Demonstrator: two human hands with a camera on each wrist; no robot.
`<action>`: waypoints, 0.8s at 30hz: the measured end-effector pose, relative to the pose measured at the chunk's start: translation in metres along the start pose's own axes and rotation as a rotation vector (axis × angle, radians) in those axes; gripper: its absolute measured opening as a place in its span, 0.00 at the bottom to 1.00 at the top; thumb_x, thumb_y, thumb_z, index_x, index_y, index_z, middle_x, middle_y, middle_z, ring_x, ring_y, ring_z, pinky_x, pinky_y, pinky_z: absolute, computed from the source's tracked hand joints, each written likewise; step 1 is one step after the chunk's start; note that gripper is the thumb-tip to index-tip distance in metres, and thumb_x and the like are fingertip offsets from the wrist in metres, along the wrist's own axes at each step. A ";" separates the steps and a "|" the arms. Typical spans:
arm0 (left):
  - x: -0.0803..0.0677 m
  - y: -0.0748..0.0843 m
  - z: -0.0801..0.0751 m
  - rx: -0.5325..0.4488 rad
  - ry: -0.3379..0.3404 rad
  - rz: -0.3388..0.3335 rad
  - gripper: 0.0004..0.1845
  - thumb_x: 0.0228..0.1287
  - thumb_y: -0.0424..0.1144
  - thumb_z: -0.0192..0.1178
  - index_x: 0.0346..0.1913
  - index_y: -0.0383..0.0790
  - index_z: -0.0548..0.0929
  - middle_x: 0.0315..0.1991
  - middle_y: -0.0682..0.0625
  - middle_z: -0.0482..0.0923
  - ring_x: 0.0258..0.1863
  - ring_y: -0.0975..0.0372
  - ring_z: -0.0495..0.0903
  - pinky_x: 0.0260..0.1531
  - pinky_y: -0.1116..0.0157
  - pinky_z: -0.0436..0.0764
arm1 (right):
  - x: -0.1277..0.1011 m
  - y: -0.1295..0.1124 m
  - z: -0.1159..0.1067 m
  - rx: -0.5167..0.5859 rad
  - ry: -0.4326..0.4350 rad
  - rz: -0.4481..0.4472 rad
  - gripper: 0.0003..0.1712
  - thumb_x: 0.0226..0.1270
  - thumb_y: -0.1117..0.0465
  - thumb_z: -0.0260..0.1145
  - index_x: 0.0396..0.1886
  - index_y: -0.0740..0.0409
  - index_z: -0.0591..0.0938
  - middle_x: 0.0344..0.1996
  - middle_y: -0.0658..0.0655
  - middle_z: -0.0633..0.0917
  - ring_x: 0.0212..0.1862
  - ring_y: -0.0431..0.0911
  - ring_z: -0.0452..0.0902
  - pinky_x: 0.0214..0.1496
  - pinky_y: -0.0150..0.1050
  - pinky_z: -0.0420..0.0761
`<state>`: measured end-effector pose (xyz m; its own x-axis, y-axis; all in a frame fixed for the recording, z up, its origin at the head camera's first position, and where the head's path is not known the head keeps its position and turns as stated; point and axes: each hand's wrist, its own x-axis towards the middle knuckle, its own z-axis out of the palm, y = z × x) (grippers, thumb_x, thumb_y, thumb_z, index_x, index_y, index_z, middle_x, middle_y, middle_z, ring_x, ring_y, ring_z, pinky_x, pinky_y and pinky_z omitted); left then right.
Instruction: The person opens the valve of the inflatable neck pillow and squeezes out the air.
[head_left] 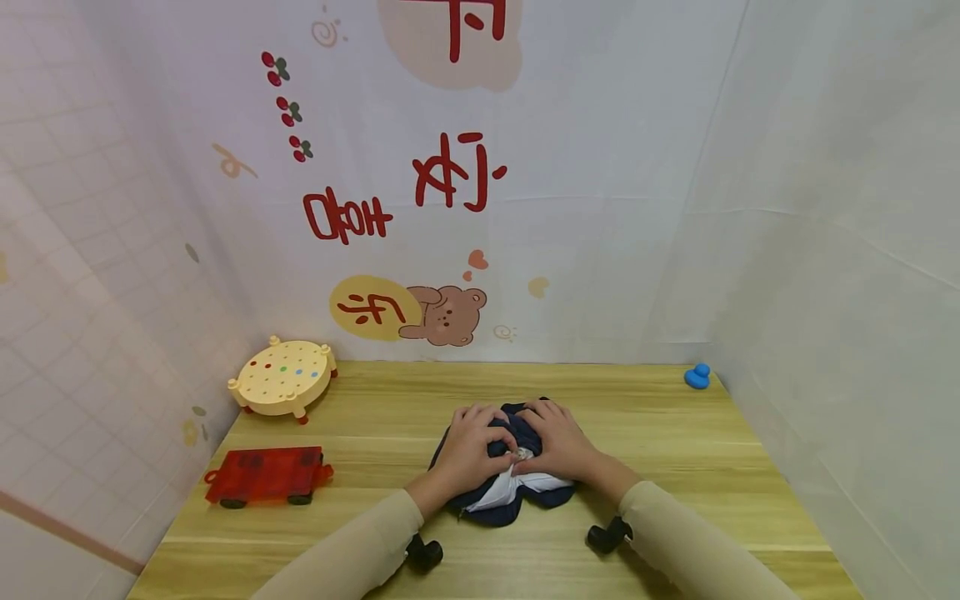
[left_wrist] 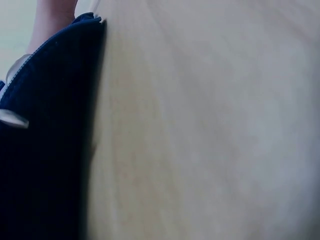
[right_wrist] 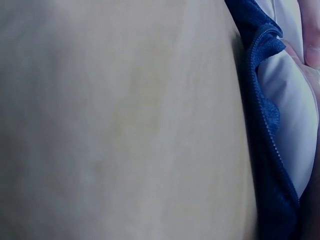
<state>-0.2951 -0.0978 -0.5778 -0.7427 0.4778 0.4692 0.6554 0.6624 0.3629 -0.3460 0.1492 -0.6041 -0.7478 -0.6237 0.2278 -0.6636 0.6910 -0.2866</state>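
A bunched navy cloth item [head_left: 510,507] with a white lining [head_left: 517,483] and a zip lies mid-table on the wooden top [head_left: 675,467]. My left hand [head_left: 471,446] and right hand [head_left: 561,440] sit on it side by side, fingers curled over the fabric. Their thumbs meet at a small silvery piece [head_left: 521,454]. The left wrist view shows the navy cloth [left_wrist: 45,145] on the wood with a fingertip [left_wrist: 50,15] above it. In the right wrist view the zip edge [right_wrist: 265,115], white lining [right_wrist: 287,95] and a fingertip [right_wrist: 312,35] are visible.
A round yellow toy board on legs [head_left: 283,377] stands at the back left. A red toy car [head_left: 266,475] sits at the left front. A small blue object [head_left: 697,377] lies in the back right corner. White printed sheets wall in the table on three sides.
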 end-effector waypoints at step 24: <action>-0.001 -0.004 0.008 -0.042 0.021 -0.006 0.06 0.63 0.51 0.82 0.37 0.60 0.93 0.57 0.54 0.83 0.62 0.54 0.79 0.66 0.40 0.72 | -0.002 0.004 0.000 0.190 0.045 -0.059 0.74 0.53 0.28 0.86 0.91 0.53 0.60 0.87 0.62 0.62 0.79 0.67 0.65 0.72 0.78 0.66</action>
<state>-0.2983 -0.0965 -0.5863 -0.7441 0.4611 0.4835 0.6562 0.6405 0.3990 -0.3474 0.1532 -0.6062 -0.7109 -0.6409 0.2897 -0.6934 0.5697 -0.4412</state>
